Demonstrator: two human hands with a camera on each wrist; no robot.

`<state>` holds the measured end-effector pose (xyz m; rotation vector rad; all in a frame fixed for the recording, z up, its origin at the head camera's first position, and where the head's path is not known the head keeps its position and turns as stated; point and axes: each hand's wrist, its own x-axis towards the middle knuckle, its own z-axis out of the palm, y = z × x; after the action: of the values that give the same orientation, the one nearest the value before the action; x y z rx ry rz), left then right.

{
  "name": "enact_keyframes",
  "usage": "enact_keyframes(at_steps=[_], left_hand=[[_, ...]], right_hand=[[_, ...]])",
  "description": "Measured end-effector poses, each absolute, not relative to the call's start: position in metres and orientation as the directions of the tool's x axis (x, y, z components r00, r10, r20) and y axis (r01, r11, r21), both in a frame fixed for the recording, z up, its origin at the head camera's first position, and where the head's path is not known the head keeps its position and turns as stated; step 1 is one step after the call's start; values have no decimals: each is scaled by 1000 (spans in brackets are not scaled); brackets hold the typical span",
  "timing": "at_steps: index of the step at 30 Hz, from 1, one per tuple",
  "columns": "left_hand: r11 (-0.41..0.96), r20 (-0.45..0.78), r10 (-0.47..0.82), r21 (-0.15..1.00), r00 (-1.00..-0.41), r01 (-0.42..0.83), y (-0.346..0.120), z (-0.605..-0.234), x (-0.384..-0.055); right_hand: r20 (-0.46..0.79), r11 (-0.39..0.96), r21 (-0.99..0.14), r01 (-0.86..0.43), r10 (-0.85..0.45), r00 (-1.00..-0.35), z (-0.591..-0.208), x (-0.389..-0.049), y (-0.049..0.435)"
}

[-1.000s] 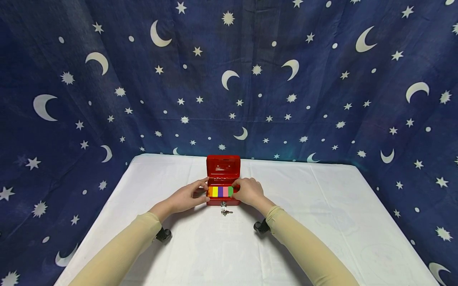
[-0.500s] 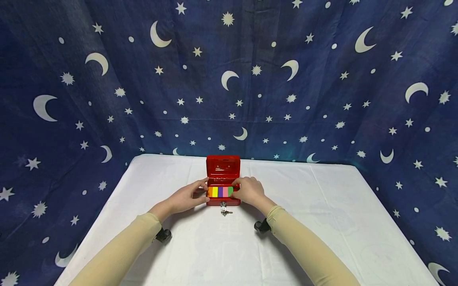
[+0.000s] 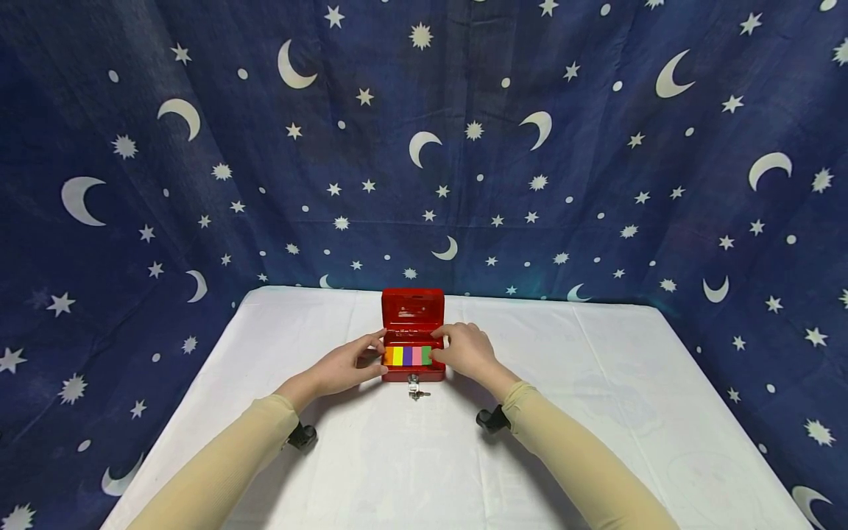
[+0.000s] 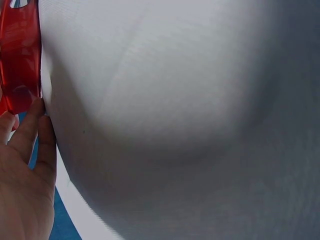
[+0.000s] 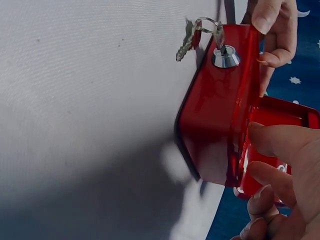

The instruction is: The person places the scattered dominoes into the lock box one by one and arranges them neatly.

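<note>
A small red cash box (image 3: 397,375) stands near the table's back with its lid (image 3: 414,303) raised. Inside lies a row of coloured blocks: orange, yellow, purple, pink (image 3: 417,356) and green (image 3: 426,356). My left hand (image 3: 346,366) grips the left end, thumb on the front corner and fingertips along the side and back. At the right end, my right hand (image 3: 467,350) reaches over the rim, its thumb by the green block and its index finger spread apart toward the back. The right wrist view shows the front lock (image 5: 226,56) with a key (image 5: 188,44) on a ring.
The box rests on a white-covered table (image 3: 563,442). A dark blue curtain (image 3: 371,162) with moons and stars surrounds the back and sides. A black wrist camera (image 3: 302,436) sits under the left sleeve and another camera (image 3: 490,419) under the right.
My right hand has drawn slightly right, its thumb and index finger parting from the green block, which shows more. My left hand and the box have stayed put.
</note>
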<state>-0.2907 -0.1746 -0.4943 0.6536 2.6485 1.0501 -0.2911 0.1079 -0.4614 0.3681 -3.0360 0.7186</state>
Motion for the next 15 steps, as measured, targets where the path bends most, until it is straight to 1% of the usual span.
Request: enact_keyframes(at_steps=[4, 15], left_hand=[[648, -35, 481, 687, -876, 328, -175, -493, -290], [648, -44, 484, 689, -874, 325, -176, -493, -292]], right_hand=[[75, 856, -464, -229, -220, -973, -458, -290, 115], [126, 848, -480, -226, -188, -974, -453, -284, 137]])
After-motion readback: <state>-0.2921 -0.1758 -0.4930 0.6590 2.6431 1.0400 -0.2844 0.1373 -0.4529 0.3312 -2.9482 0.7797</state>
